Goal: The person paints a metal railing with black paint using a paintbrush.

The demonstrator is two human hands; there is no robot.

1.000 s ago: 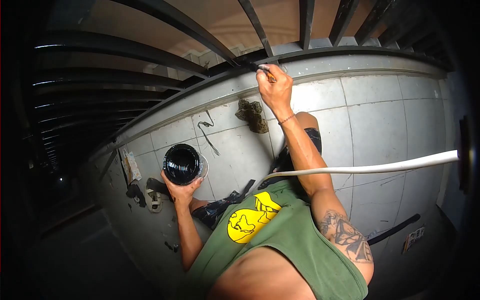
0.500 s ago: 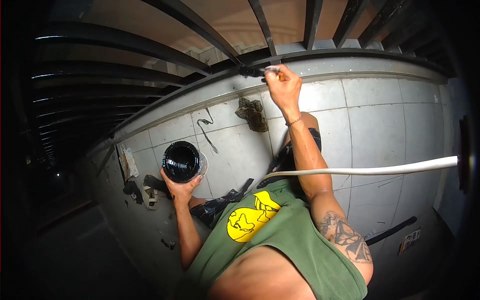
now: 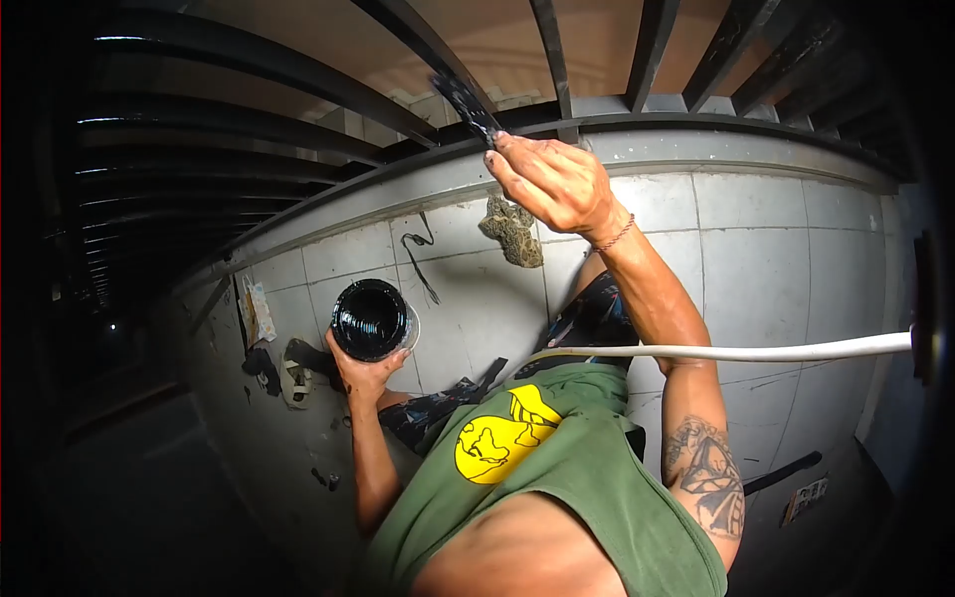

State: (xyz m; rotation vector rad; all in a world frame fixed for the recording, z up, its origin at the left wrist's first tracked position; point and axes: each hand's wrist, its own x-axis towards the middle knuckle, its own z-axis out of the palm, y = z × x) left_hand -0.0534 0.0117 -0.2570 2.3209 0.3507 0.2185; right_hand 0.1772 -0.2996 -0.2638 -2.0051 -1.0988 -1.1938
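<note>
My left hand [image 3: 366, 370] is wrapped round the near side of a paint bucket [image 3: 413, 326]. Glossy black paint [image 3: 370, 318] coats its inside. My right hand [image 3: 557, 184] is closed on a paintbrush [image 3: 464, 105], its handle mostly hidden by my fingers. Dark, wet-looking bristles point up and left, overlapping a bar of the metal railing [image 3: 423, 45] near its foot. Below the brush, the railing's bottom rail stands along a grey ledge [image 3: 657, 146].
A crumpled, stained rag [image 3: 511, 231] and a dark strip [image 3: 422, 261] lie on the tiled floor [image 3: 477, 298]. Beyond my left hand is a sandal [image 3: 298, 374]. A white cable [image 3: 756, 352] crosses above my right forearm. A black bar [image 3: 783, 473] lies at the lower right.
My right hand has risen and come closer to the camera; the brush has swung from the bottom rail to point up along a bar. My left hand keeps the bucket in nearly the same place.
</note>
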